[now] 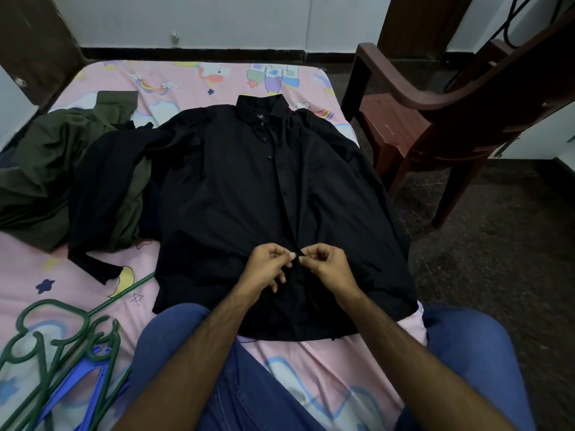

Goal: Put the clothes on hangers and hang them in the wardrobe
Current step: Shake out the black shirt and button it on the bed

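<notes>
Green and blue plastic hangers (59,346) lie in a loose heap on the bed (193,79) at the near left corner, none yet inside a garment. Beyond them sits a pile of olive-green clothes (46,157) with a second black garment (102,194) draped across it, one sleeve trailing toward the hangers. At centre the black shirt (236,188) lies flat, front up, collar pointing away; upper buttons appear fastened, though dark cloth hides detail lower down. Left hand (270,265) and right hand (326,265) meet on the placket near the hem, fingers curled, each pinching the fabric edge, apparently working one button; whether it is being done up or undone, cannot tell. Judgement: step in hand is button work before the hanger goes in. To do it well, hold both placket edges taut and aligned, and feed the button edge-on through its hole. Keep the shirt flat so the front does not twist. Leaving the neck loose enough may ease passing a hanger in from below. Risk: creasing the hem against the knees. Right of the bed stands a brown plastic chair (435,119) on the dark floor. Wardrobe not in view.
</notes>
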The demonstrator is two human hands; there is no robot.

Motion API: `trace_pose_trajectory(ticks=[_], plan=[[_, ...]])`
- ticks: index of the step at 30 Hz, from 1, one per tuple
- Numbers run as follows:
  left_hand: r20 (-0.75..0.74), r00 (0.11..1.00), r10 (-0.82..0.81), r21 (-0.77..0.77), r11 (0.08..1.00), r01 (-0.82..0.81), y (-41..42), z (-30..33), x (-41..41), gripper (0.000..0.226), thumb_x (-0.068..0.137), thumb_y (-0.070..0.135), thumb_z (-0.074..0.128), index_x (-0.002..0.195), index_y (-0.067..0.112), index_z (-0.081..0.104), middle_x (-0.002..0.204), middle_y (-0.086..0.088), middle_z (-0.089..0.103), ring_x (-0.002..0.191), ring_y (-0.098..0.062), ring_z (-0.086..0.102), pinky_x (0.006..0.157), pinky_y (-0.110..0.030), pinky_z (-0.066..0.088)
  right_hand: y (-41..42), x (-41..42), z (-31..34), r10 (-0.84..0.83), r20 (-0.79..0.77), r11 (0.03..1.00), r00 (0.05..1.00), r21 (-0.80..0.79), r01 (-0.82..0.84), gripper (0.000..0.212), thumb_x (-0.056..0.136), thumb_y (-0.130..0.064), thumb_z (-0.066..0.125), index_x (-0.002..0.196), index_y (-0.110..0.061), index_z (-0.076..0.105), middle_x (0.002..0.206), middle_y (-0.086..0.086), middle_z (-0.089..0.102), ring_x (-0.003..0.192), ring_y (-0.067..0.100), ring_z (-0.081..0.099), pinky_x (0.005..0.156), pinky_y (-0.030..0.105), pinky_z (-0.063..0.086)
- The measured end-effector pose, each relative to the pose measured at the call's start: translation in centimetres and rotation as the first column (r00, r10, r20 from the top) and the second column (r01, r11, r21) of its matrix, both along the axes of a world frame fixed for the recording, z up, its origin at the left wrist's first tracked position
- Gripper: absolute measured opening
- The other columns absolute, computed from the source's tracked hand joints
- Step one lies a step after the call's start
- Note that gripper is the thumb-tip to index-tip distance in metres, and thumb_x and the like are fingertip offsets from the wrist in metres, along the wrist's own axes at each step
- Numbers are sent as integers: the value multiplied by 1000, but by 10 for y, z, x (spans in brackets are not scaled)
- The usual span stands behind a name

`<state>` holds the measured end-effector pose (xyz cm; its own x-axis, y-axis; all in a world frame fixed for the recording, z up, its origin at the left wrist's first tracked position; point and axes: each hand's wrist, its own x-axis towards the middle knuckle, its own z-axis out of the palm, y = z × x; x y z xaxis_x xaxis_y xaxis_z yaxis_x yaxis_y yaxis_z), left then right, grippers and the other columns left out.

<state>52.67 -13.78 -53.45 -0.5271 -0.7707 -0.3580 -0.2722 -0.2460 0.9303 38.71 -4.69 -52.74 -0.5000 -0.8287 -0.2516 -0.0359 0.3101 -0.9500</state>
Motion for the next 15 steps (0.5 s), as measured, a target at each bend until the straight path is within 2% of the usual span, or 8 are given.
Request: trace_pose_trajectory(ticks=[8, 15], plan=[[64, 998, -13, -28, 999, 15, 3, -3, -5, 9, 94, 17, 68, 92, 8, 66, 76, -5, 64, 51, -13, 61, 36, -27, 47, 3, 2, -4, -72, 48, 995, 996, -65, 75, 4, 90, -13, 74, 92, -9, 73, 69, -5, 65, 65, 7, 57, 60, 19, 46], [49, 999, -20, 16, 1000, 19, 3, -1, -2, 9, 95, 15, 66, 94, 6, 66, 78, -6, 63, 51, -13, 59, 36, -27, 47, 6, 6, -9, -21, -125, 999, 992, -40, 16, 9, 84, -15, 79, 91, -18, 74, 75, -3, 70, 68, 2, 63, 67, 19, 53]])
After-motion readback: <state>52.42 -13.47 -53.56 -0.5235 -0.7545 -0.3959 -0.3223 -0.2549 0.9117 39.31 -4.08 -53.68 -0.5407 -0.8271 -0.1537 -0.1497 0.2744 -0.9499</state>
